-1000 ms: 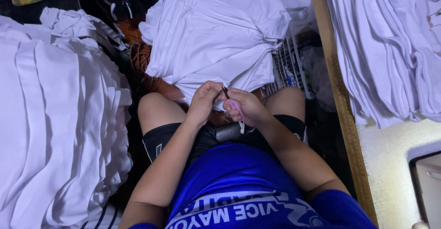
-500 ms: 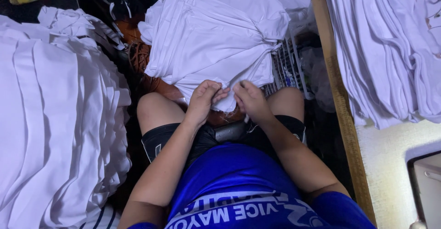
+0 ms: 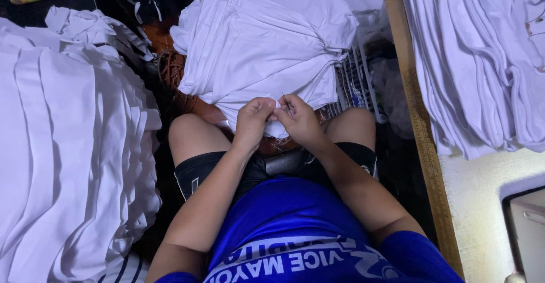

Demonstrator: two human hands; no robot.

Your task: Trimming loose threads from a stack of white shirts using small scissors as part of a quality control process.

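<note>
My left hand (image 3: 254,118) and my right hand (image 3: 297,119) meet between my knees, fingertips pinched together on the near edge of a white garment (image 3: 267,61). The garment lies on top of a pile of folded white shirts in front of me. A thin dark tip, perhaps a small tool or a thread, sticks up from my right hand's fingers; I cannot tell which. My bare knees and black shorts (image 3: 204,172) show below the hands.
A tall stack of folded white shirts (image 3: 68,147) fills the left. More white shirts (image 3: 482,61) hang over a wooden table edge (image 3: 423,141) on the right. A wire basket (image 3: 355,81) stands behind my right knee. A pale machine corner (image 3: 525,232) sits at the lower right.
Both hands have risen slightly and come closer together on the garment's edge. The small whitish piece hanging below my right hand a second ago is no longer visible.
</note>
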